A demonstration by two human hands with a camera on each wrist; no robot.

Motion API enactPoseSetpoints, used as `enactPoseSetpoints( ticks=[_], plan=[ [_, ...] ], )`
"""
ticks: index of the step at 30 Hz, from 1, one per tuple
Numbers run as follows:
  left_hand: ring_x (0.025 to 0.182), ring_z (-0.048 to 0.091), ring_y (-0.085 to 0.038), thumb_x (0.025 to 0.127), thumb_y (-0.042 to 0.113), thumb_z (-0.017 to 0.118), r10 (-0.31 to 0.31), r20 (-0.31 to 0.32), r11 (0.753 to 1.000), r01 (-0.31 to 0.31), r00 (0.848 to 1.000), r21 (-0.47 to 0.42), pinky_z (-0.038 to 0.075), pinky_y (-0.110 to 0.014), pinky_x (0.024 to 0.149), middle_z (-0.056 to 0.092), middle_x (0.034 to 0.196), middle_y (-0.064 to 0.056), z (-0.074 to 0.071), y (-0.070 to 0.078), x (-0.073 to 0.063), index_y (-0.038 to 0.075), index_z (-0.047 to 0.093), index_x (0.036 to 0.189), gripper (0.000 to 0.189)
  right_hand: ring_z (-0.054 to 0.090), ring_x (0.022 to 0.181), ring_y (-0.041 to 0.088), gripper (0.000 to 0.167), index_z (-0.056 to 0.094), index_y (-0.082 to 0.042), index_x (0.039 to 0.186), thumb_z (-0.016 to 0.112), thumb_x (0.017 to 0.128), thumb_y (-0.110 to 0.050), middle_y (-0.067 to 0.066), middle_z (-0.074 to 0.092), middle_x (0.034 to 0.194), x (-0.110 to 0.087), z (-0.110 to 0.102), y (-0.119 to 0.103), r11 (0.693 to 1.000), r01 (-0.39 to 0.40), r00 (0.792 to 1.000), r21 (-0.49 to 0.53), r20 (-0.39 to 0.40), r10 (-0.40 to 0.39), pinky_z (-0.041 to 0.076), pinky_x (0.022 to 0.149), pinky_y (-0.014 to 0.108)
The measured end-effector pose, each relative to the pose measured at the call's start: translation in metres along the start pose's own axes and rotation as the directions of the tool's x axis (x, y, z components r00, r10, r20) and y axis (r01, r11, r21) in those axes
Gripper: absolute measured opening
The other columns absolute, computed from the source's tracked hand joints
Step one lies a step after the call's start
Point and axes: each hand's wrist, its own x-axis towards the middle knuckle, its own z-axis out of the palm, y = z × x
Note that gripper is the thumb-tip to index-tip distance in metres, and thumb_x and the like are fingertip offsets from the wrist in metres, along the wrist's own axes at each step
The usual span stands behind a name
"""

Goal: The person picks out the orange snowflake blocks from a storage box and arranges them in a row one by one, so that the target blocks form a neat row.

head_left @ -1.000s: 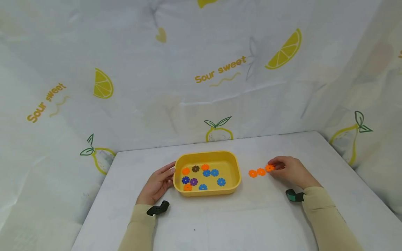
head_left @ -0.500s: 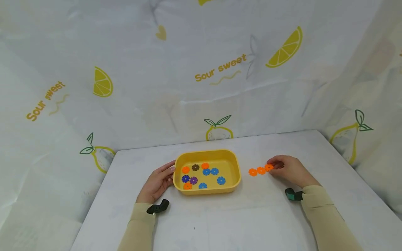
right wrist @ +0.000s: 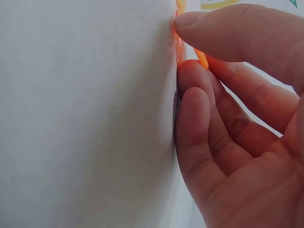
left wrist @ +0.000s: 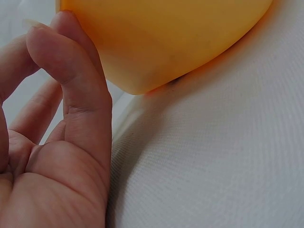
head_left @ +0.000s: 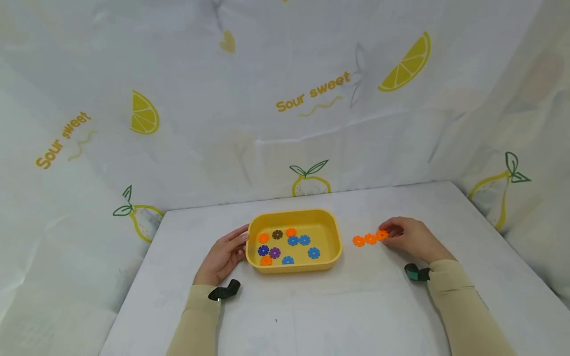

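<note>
My left hand (head_left: 222,254) holds the left end of a yellow plastic tray (head_left: 294,269); in the left wrist view its bent fingers touch the tray's outer wall (left wrist: 166,47). Right of the tray, three orange notched flower-shaped discs lie in a slanting row: a left disc (head_left: 358,241), a middle disc (head_left: 370,239) and a right disc (head_left: 382,235). Thumb and fingers of my right hand (head_left: 411,240) pinch the right disc by its outer edge. Whether these discs interlock or only touch cannot be made out. In the right wrist view an orange edge (right wrist: 201,58) shows between the fingers.
Inside the tray are several similar discs: orange (head_left: 263,238), brown (head_left: 277,234), purple (head_left: 274,252), dark blue (head_left: 263,250) and light blue (head_left: 313,253). The white-covered table (head_left: 329,316) meets a lemon-print cloth (head_left: 200,123) behind. A black camera mount sits on each wrist.
The head view has tipped slightly downward, so everything sits a little higher in it. Both hands keep their places at the tray and the right orange disc.
</note>
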Motion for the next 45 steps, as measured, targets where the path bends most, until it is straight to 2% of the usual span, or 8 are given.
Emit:
enactPoseSetpoints(
  ticks=[10,15,22,25,30,36,40,45],
  plan=[
    [0.089,0.066,-0.013,0.104,0.028,0.074,-0.007,-0.001,1.0,0.007,1.0,-0.002,0.056,-0.017,0.075,0.074,0.12,-0.004,0.001,0.002,0.0,0.022,0.061,0.153,0.051,0.064,0.102,0.02,0.032,0.075,-0.009,0.125,0.082,0.095,-0.019,0.007,0.074,0.113,0.002,-0.002,0.0,1.0,0.005,1.0,0.014,0.003,-0.005,0.054,0.083,0.024],
    [0.091,0.067,-0.013,0.105,0.028,0.073,-0.008,0.002,1.0,0.008,1.0,0.001,0.057,-0.017,0.077,0.074,0.124,-0.004,0.001,0.002,0.001,0.021,0.06,0.154,0.051,0.065,0.103,0.021,0.036,0.074,-0.008,0.127,0.081,0.095,-0.021,0.008,0.075,0.114,0.0,-0.005,-0.001,1.0,0.003,1.0,0.005,0.012,-0.003,0.054,0.083,0.025],
    [0.09,0.066,-0.015,0.103,0.029,0.077,0.005,0.005,1.0,-0.005,1.0,-0.013,0.057,-0.018,0.076,0.073,0.122,-0.007,0.0,0.001,0.001,0.021,0.063,0.151,0.051,0.068,0.107,0.025,0.039,0.074,-0.008,0.13,0.08,0.098,-0.029,0.009,0.075,0.118,-0.001,-0.01,-0.017,1.0,0.014,1.0,-0.011,-0.006,-0.014,0.055,0.082,0.026],
    [0.09,0.065,-0.015,0.101,0.031,0.078,0.001,0.012,1.0,-0.001,1.0,-0.009,0.057,-0.018,0.077,0.072,0.123,-0.007,0.0,0.0,0.002,0.021,0.064,0.151,0.053,0.068,0.112,0.028,0.04,0.073,-0.01,0.132,0.079,0.1,-0.032,0.008,0.074,0.122,0.005,-0.01,-0.039,0.999,0.038,0.999,-0.004,0.003,-0.038,0.058,0.086,0.033],
    [0.091,0.065,-0.015,0.101,0.03,0.078,0.007,0.003,1.0,-0.007,1.0,-0.008,0.056,-0.018,0.075,0.073,0.125,-0.007,-0.001,0.001,0.003,0.022,0.066,0.148,0.049,0.068,0.112,0.027,0.035,0.074,-0.013,0.13,0.078,0.101,-0.031,0.006,0.074,0.122,0.029,-0.003,-0.095,0.992,0.12,0.992,-0.029,0.045,-0.119,0.061,0.097,0.046],
    [0.088,0.065,-0.015,0.102,0.029,0.077,0.022,0.023,1.0,-0.022,0.999,-0.003,0.055,-0.018,0.074,0.073,0.119,-0.007,-0.003,0.001,0.003,0.019,0.065,0.15,0.05,0.066,0.11,0.025,0.035,0.074,-0.007,0.131,0.079,0.1,-0.022,0.01,0.075,0.123,0.062,0.026,-0.159,0.968,0.242,0.957,-0.069,0.181,-0.226,0.059,0.102,0.048],
    [0.087,0.065,-0.014,0.102,0.029,0.078,0.036,0.033,0.999,-0.036,0.999,0.0,0.055,-0.018,0.073,0.074,0.116,-0.005,-0.004,0.001,0.005,0.018,0.065,0.15,0.051,0.066,0.11,0.023,0.037,0.073,-0.005,0.134,0.078,0.101,-0.021,0.011,0.076,0.127,0.079,0.05,-0.182,0.956,0.282,0.928,-0.088,0.276,-0.248,0.058,0.104,0.046],
    [0.089,0.065,-0.015,0.101,0.031,0.079,0.034,0.027,0.999,-0.034,0.999,0.008,0.056,-0.019,0.074,0.074,0.123,-0.007,-0.005,0.002,0.005,0.02,0.067,0.148,0.05,0.065,0.111,0.022,0.036,0.073,-0.006,0.133,0.077,0.102,-0.022,0.007,0.075,0.126,0.093,0.078,-0.196,0.944,0.295,0.905,-0.144,0.361,-0.228,0.057,0.107,0.046]
  ],
)
